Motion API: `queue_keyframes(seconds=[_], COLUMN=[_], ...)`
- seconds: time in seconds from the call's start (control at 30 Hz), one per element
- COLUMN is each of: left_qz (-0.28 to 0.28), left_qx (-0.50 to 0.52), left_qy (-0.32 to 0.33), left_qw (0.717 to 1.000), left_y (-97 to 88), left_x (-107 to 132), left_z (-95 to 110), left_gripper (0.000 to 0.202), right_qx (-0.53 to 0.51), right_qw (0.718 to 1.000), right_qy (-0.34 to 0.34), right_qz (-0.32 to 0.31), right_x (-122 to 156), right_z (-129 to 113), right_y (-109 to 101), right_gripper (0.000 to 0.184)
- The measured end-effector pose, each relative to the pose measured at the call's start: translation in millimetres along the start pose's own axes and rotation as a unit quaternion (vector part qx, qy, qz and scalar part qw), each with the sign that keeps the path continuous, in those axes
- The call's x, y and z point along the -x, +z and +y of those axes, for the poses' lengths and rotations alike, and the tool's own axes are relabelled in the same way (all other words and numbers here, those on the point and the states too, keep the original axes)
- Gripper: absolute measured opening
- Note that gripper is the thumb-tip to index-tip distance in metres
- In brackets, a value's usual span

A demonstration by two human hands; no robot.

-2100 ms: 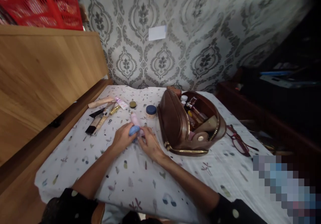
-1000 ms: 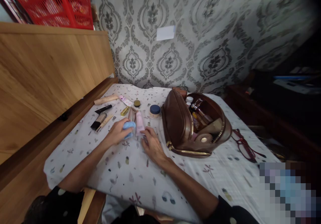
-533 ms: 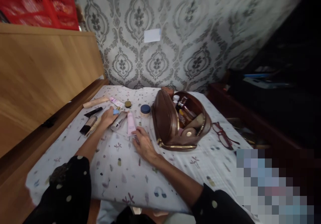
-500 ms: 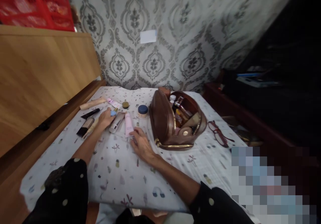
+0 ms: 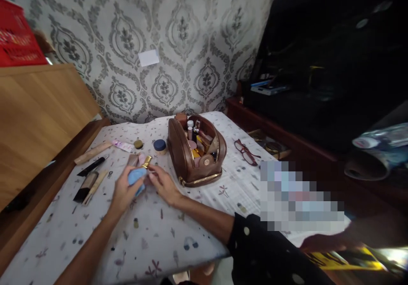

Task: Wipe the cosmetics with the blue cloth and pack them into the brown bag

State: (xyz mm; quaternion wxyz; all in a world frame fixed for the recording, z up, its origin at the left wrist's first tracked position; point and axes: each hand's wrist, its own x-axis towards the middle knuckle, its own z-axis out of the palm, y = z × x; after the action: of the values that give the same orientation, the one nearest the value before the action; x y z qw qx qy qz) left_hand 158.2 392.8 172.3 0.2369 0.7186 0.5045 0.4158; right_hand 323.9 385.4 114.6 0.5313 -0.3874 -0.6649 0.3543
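My left hand (image 5: 123, 191) is closed around a soft blue cloth (image 5: 136, 177) on the patterned sheet. A small gold tube (image 5: 147, 161) pokes up just behind the cloth. My right hand (image 5: 163, 183) lies beside it with its fingertips pinched at the tube's near end. A pink tube (image 5: 141, 158) and a silvery tube (image 5: 133, 160) lie just past the cloth, partly hidden by it. To the right of my hands stands an open brown cosmetic bag (image 5: 183, 155) full of small bottles and compacts.
Along the left lie a beige tube (image 5: 92, 152), a black pencil (image 5: 91, 166), two brushes (image 5: 86, 182), a pink sachet (image 5: 123, 146), a small dark jar (image 5: 138, 143) and a blue-lidded jar (image 5: 160, 146). Red glasses (image 5: 245, 151) lie right of the bag. A wooden headboard (image 5: 38, 119) bounds the left.
My left hand reached out to the row of items with the cloth and came back to meet my right hand; the gold tube is now between them. The view has swung right.
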Motion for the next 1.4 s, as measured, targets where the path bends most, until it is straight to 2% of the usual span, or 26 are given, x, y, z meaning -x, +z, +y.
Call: queue_keyframes(seconds=[0.07,0.13,0.27,0.37,0.47,0.6,0.7,0.77,0.93,1.07,1.3,1.4], left_qz=[-0.015,-0.015,-0.006,0.050,0.064,0.000,0.015,0.030,0.072,0.066,0.075,0.058], left_qx=[0.003,0.022,0.057,0.034,0.029,0.073,0.093,0.079,-0.032,-0.094,-0.099,-0.016], left_qy=[0.020,0.008,-0.032,-0.010,0.023,-0.013,-0.049,-0.043,0.008,0.013,0.017,-0.014], left_qw=[1.000,1.000,0.998,0.998,0.997,0.997,0.994,0.995,0.997,0.993,0.992,0.998], left_y=[12.6,18.6,14.2,7.8,6.1,12.2,19.4,22.4,22.7,21.4,20.9,19.8], left_x=[12,16,12,5,-4,-14,-18,-18,-14,-11,-8,-11], left_z=[13,19,20,20,19,12,5,1,-1,1,1,-4], left_gripper=[0.031,0.031,0.032,0.031,0.033,0.030,0.031,0.029,0.020,0.016,0.015,0.019], right_qx=[-0.060,-0.100,-0.206,-0.225,-0.168,-0.012,0.100,0.140,0.202,0.258,0.298,0.262], right_qw=[0.998,0.995,0.975,0.968,0.979,0.997,0.993,0.988,0.977,0.964,0.952,0.963], right_qy=[0.015,0.019,0.073,0.093,0.087,0.053,0.044,0.055,0.061,0.060,0.042,0.046], right_qz=[-0.012,-0.013,-0.027,-0.059,-0.077,-0.046,-0.032,-0.027,-0.019,-0.031,-0.046,-0.028], right_x=[-2,-4,-4,2,11,21,23,22,23,26,33,31], right_z=[-1,-2,-5,-8,-10,-13,-12,-11,-13,-21,-31,-29], right_y=[-3,-4,-1,1,-2,-13,-16,-14,-5,-2,2,1], right_gripper=[0.050,0.058,0.059,0.052,0.048,0.045,0.048,0.050,0.036,0.023,0.023,0.024])
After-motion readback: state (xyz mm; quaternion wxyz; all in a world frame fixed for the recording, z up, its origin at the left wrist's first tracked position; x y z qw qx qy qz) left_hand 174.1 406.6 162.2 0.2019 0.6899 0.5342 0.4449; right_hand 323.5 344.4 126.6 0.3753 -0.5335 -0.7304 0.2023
